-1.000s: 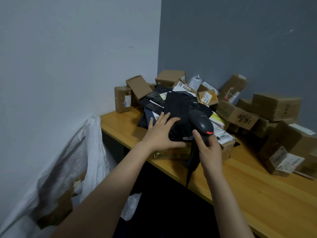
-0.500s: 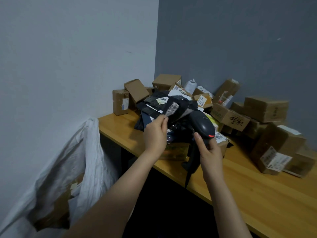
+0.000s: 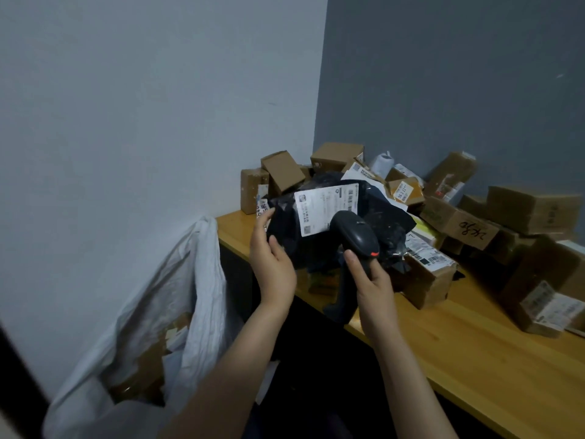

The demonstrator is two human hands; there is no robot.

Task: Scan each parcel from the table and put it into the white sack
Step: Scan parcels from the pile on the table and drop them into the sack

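Black poly parcel (image 3: 286, 229) is held up off the pile, over the table's near-left corner, with its white label (image 3: 326, 210) facing the camera. Left hand (image 3: 272, 259) grips its left edge: thumb on the front, fingers wrapped behind. Right hand (image 3: 372, 282) is curled round the grip of the black scanner (image 3: 356, 232), whose head sits just under the label.

White sack (image 3: 193, 280) is at 7 o'clock of the parcel, mouth open against the table end, with cardboard showing inside. The wooden table (image 3: 459, 346) runs off to 4 o'clock. Brown boxes (image 3: 535, 209) are heaped from 12 to 3 o'clock along the grey back wall (image 3: 443, 74). The pale wall (image 3: 142, 106) is at 9 o'clock.

Vs 0.5 s ago: the parcel was bunched with its label barely showing; now it's turned label-out. Scanner grip unchanged.
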